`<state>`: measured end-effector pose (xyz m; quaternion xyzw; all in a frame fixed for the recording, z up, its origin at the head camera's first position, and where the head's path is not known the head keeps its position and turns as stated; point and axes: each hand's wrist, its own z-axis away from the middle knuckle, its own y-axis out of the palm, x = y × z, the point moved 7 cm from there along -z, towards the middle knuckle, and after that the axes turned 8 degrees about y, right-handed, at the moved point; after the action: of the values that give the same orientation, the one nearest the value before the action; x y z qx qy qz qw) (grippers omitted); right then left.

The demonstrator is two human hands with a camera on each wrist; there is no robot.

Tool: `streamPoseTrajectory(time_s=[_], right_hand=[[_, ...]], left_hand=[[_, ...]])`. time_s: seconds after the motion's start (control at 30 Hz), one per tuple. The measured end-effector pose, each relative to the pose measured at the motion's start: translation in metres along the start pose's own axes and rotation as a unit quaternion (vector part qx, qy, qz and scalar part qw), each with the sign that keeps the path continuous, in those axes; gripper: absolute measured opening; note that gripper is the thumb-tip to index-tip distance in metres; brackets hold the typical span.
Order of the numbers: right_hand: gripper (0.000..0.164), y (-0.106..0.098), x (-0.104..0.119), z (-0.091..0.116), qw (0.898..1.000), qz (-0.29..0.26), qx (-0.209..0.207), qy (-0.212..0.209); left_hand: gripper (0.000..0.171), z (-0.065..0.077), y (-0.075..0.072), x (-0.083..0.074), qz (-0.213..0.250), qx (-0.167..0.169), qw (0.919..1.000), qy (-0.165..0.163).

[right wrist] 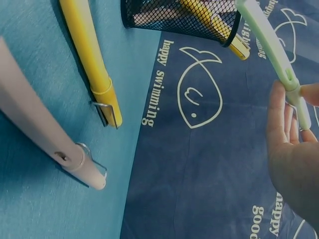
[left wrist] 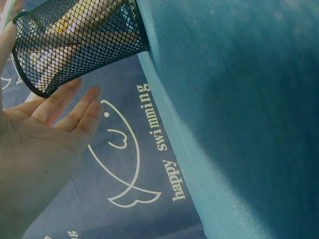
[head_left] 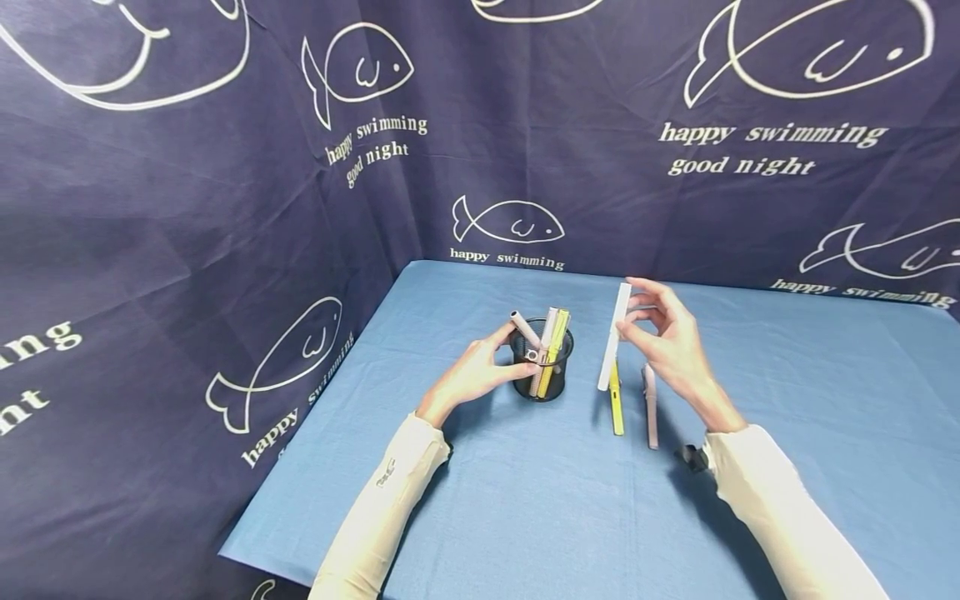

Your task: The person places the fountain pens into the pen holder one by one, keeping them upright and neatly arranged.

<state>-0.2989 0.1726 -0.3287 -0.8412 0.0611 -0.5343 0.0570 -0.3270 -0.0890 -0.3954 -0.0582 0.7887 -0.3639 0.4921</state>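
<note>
A black mesh pen cup [head_left: 559, 382] stands on the blue cloth, my left hand [head_left: 474, 372] holding it near the rim between thumb and fingers. Inside it lean a yellow pen [head_left: 556, 340] and pale pinkish pens [head_left: 526, 330]. To the right of the cup, my right hand [head_left: 671, 340] pinches a pale pen [head_left: 613, 340] near its clip end, tilted and raised above the cloth; it looks light green in the right wrist view. Below that hand a yellow pen [head_left: 617, 410] and a pale pink pen [head_left: 651, 417] lie side by side, clips toward the back.
Blue cloth [head_left: 517, 500] covers the table, its left edge running diagonally toward the back corner. Dark blue curtains [head_left: 600, 150] with white fish prints hang behind and to the left. A small black object [head_left: 693, 457] sits at the right sleeve's cuff.
</note>
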Motion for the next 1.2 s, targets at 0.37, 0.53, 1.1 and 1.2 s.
streamPoseTrajectory(time_s=[0.37,0.53,1.1,1.2], right_hand=[[0.061,0.006,0.000,-0.002,1.000,-0.026,-0.006,-0.017],[0.059,0.008,0.001,-0.004,0.999,-0.025,-0.009,-0.020],[0.060,0.018,0.001,-0.009,0.998,-0.057,-0.010,-0.021],[0.060,0.018,0.001,-0.010,0.998,-0.059,-0.011,-0.022]], left_hand=[[0.090,-0.001,0.001,0.000,-0.006,-0.001,1.0000,0.005],[0.088,-0.001,0.001,0.000,-0.007,-0.001,0.9999,0.009],[0.087,0.000,0.001,0.001,-0.006,0.005,1.0000,0.005],[0.086,0.000,0.001,0.001,-0.008,0.005,0.9999,0.008]])
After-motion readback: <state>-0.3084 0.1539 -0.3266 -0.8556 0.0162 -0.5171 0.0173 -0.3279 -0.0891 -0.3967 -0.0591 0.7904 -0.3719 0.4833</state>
